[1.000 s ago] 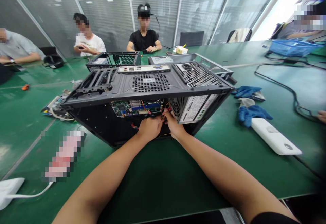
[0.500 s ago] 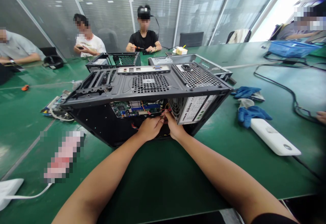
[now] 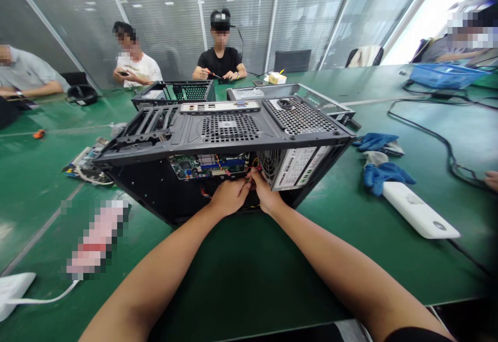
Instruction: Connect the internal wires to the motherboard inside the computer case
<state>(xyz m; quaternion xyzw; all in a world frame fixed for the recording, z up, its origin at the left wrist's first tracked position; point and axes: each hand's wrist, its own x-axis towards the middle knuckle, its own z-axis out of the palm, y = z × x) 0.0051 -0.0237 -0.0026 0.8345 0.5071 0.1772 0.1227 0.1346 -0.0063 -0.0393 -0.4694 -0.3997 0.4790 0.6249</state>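
Observation:
An open black computer case (image 3: 229, 129) lies on its side on the green table (image 3: 249, 274), its open side facing me. Inside I see the motherboard (image 3: 210, 164) and the power supply (image 3: 291, 165) with its fan grille. Both my hands reach into the opening. My left hand (image 3: 229, 195) is closed, fingers pinched at a bundle of red and yellow wires (image 3: 251, 171). My right hand (image 3: 264, 192) touches it from the right, fingers curled on the same wires beside the power supply. The fingertips are partly hidden inside the case.
Blue gloves (image 3: 383, 172) and a white power strip (image 3: 418, 209) lie to the right, black cables (image 3: 447, 145) beyond. A circuit board (image 3: 83, 163) lies left, a second case (image 3: 175, 92) behind. Several people sit at the far side; a blue basket (image 3: 443, 72) stands far right.
Hardly anything differs. My hands stay at the wires inside the case; the fingers shift only slightly.

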